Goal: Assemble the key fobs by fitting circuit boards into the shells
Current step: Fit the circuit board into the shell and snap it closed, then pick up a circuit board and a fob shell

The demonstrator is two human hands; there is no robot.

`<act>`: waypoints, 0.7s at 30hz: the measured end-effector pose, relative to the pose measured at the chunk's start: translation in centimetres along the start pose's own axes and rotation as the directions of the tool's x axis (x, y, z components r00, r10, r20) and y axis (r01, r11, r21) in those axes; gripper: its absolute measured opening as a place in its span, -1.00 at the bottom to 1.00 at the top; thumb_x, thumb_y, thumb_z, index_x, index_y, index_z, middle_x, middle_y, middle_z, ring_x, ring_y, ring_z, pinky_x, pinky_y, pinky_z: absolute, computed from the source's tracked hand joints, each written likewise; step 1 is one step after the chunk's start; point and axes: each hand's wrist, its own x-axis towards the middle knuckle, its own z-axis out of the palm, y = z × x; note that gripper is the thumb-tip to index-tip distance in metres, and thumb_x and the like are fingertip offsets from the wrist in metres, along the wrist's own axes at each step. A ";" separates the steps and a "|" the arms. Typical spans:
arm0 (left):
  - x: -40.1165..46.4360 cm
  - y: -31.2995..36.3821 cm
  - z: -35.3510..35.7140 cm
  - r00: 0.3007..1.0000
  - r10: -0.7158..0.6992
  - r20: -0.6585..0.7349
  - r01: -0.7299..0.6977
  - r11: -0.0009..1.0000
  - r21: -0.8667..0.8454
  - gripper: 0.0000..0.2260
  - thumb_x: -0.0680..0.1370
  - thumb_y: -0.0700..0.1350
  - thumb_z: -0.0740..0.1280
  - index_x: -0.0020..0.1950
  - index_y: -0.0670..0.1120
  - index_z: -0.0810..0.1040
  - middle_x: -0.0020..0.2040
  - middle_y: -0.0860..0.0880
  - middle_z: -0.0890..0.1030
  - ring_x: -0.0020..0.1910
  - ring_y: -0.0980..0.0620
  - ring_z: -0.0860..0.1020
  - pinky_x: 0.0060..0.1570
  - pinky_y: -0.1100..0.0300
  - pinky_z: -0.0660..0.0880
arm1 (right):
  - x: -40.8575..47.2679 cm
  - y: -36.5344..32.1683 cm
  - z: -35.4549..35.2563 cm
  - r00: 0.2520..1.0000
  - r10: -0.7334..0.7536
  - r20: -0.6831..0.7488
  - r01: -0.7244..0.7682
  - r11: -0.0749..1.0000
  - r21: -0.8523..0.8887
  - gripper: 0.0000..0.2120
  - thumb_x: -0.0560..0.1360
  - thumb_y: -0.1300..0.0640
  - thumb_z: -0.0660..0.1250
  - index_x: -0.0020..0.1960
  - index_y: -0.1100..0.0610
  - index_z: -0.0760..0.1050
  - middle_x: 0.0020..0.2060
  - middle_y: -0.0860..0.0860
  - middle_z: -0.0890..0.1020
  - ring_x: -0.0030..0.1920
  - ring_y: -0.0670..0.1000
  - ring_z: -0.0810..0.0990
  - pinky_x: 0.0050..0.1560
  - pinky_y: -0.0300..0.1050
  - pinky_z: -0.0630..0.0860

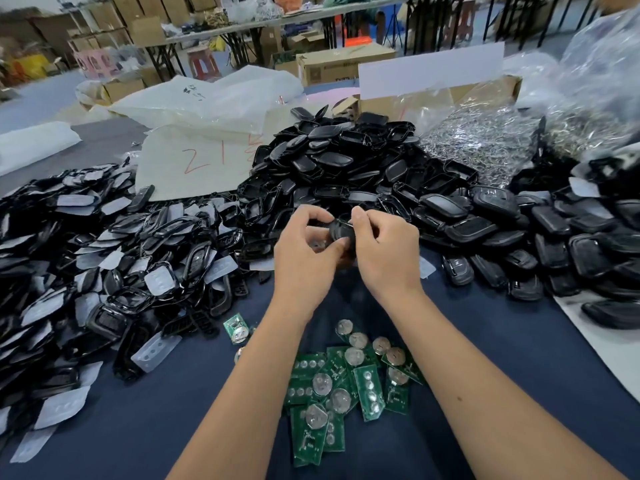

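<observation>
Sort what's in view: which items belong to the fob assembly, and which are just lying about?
Job: black shell held by left hand and right hand; green circuit boards; shell pile.
Lying about: marked white bag; cardboard box; bag of metal parts.

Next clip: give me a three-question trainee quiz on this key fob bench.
1. True or false: both hands grip one black shell.
2. The green circuit boards lie: A) on the far shelf B) between the forearms on the blue cloth C) in a box.
3. What colour is the writing on the white bag?

Key: 1 true, left hand and right hand; 2 B; 3 red.
</observation>
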 end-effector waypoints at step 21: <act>5.3 2.4 9.6 0.916 0.344 0.204 -0.392 0.667 0.634 -0.81 0.54 -0.25 0.34 0.04 -0.06 0.70 -0.02 0.01 0.70 0.07 -0.04 0.57 0.07 0.14 0.46 | 3.0 1.9 -5.0 0.791 0.132 -0.597 -0.162 0.987 0.003 -0.56 0.50 0.33 0.40 0.36 0.20 0.46 0.26 0.14 0.36 0.26 0.17 0.44 0.33 0.08 0.45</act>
